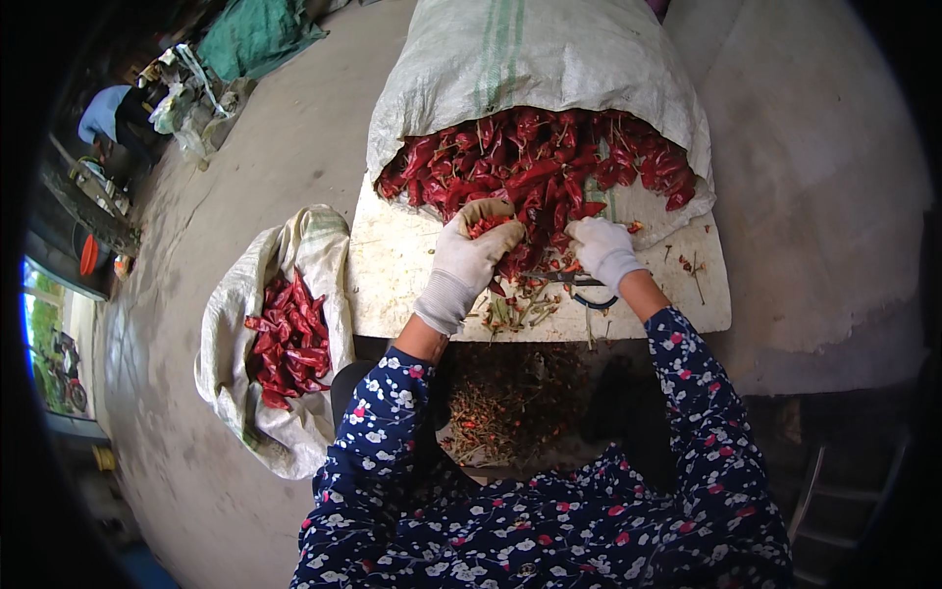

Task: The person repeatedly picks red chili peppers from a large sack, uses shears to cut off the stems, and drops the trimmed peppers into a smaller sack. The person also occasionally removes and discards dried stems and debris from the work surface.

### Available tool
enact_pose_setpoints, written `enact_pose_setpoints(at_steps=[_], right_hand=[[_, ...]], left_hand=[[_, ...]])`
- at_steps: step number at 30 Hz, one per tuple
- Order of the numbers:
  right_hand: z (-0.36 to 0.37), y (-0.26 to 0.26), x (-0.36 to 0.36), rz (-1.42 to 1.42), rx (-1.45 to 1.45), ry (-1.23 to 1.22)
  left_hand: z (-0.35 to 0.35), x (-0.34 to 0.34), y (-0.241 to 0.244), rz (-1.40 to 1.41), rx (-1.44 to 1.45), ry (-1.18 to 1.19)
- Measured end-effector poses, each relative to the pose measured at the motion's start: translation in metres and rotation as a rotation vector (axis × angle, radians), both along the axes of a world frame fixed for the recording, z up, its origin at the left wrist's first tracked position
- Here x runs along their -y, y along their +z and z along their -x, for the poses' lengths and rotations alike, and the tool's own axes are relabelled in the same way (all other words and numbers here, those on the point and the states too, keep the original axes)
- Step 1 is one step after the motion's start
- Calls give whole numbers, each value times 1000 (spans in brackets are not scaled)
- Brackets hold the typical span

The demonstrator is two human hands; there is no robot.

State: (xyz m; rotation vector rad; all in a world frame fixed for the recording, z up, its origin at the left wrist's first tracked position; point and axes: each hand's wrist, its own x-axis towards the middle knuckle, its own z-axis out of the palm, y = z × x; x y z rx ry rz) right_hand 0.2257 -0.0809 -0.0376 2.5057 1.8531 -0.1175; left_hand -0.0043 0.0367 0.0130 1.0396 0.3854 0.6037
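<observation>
A big white woven sack [574, 51] lies on a pale board [397, 287], its mouth spilling dried red chili peppers [508, 154]. My left hand [475, 254], in a white work glove, is closed around several red peppers at the front of the pile. My right hand [605, 247], gloved too, has its fingers bent at the pile's right front edge; whether they pinch a pepper cannot be made out. Scissors [563, 278] with a dark blue handle lie beside and below my right hand, partly hidden. Cut stems [519, 309] and red bits lie near the board's front edge.
An open white woven sack [221, 346] with red peppers [291, 339] stands on the floor at the left. Stems and scraps [493, 412] lie below the board. Far left, a person [110, 114] bends near plastic bags [184, 110] and a green tarp [254, 37].
</observation>
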Motion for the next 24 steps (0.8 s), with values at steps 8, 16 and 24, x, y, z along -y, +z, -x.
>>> enact_pose_setpoints(at_steps=[8,16,24], right_hand=[[21,27,19,-520,-1558,-16],[19,37,10,-629,-1449,-58],[24,37,-12,-354,-297,-154]], left_hand=[[-14,32,6,-314,-251,58],[-13,23,7,-179,-177,62],[5,-10,3,-3,80,203]])
